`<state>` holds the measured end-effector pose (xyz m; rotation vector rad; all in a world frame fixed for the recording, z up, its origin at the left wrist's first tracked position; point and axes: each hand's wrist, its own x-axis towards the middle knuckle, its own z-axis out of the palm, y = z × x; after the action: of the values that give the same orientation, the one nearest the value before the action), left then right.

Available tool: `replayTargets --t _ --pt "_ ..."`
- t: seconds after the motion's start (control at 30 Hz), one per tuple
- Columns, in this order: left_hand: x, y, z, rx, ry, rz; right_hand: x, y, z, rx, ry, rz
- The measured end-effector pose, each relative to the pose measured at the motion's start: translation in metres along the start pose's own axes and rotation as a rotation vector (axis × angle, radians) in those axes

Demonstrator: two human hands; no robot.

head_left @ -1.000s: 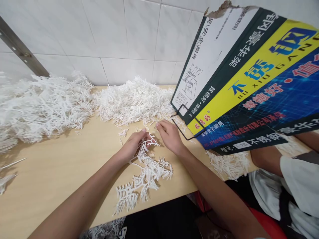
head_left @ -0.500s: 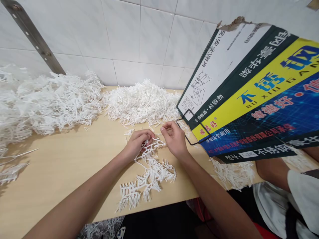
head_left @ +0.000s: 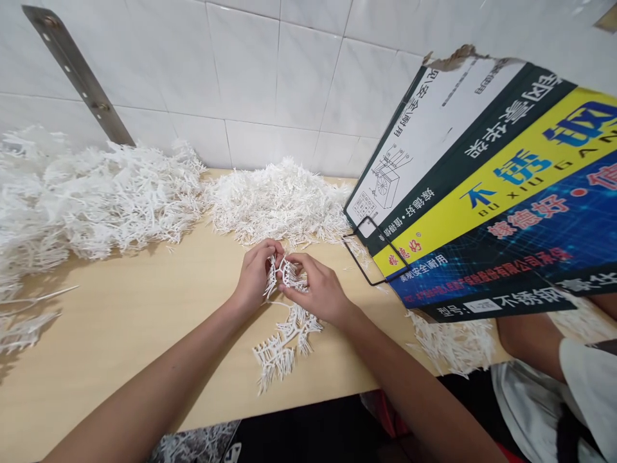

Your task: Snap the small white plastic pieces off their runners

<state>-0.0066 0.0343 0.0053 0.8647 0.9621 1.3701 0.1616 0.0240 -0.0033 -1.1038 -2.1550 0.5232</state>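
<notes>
Near the middle of the table, my left hand pinches one end of a branched white plastic sprue lined with many short thin prongs. My right hand has its thumb and fingers closed around another part of the same sprue, just right of the left hand. The rest of it hangs below the hands toward the table's front edge. Fingers partly hide the portion between them. Beyond the hands lies a heap of small loose white plastic pieces.
A larger pile of white sprues covers the back left of the table. A printed cardboard panel leans at right, by a black wire frame. Past it show another person's arm and more white pieces.
My right hand has moved left and down and closed on the sprue near my left hand. The left hand has risen slightly, and the hanging sprue has shifted.
</notes>
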Motion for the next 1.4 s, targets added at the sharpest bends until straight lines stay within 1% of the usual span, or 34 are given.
replayTargets --t 0.1,0.2,0.33,0.4,0.43,0.5,0.6,0.67,0.73,0.83,0.9,0.97,1.03,1.1,1.27,1.33,1.4 --pt "-0.002 0.000 -0.001 0.064 -0.044 0.054 0.000 0.002 -0.001 0.083 0.021 0.000" --pt "-0.008 0.001 -0.003 0.228 -0.095 0.224 0.001 0.000 -0.006 0.179 0.071 0.007" --pt "-0.015 0.003 -0.003 0.400 -0.247 0.503 0.005 -0.005 -0.013 0.315 0.126 0.128" --pt "-0.017 0.004 -0.002 0.463 -0.312 0.560 0.007 -0.005 -0.014 0.421 0.132 0.210" --pt "-0.016 0.005 -0.001 0.498 -0.328 0.554 0.008 -0.003 -0.015 0.481 0.136 0.251" --pt "-0.015 0.005 0.001 0.560 -0.324 0.495 0.010 0.002 -0.015 0.598 0.142 0.327" --pt "-0.012 0.003 0.002 0.624 -0.253 0.387 0.014 0.010 -0.015 0.742 0.144 0.419" --pt "-0.010 0.001 0.001 0.648 -0.203 0.325 0.015 0.013 -0.015 0.818 0.145 0.452" --pt "-0.009 -0.001 0.001 0.632 -0.159 0.262 0.014 0.014 -0.015 0.827 0.170 0.431" --pt "-0.011 -0.003 0.003 0.481 -0.094 0.128 0.010 0.013 -0.013 0.658 0.179 0.304" --pt "-0.014 -0.004 0.008 0.301 -0.061 0.038 0.008 0.010 -0.009 0.537 0.131 0.240" --pt "-0.017 -0.006 0.014 0.111 -0.079 -0.034 0.007 0.007 -0.005 0.506 0.054 0.221" --pt "-0.020 -0.007 0.019 -0.009 -0.130 -0.088 0.008 0.003 -0.002 0.528 0.016 0.214" --pt "-0.022 -0.009 0.022 -0.022 -0.161 -0.098 0.009 0.001 -0.001 0.548 0.022 0.213" --pt "-0.019 -0.009 0.020 0.118 -0.160 0.033 0.012 0.002 -0.002 0.524 0.041 0.228" --pt "-0.020 -0.010 0.021 0.103 -0.166 -0.002 0.013 0.004 -0.003 0.519 0.041 0.208" --pt "-0.022 -0.012 0.023 0.046 -0.180 -0.090 0.013 0.004 -0.004 0.533 0.041 0.188"
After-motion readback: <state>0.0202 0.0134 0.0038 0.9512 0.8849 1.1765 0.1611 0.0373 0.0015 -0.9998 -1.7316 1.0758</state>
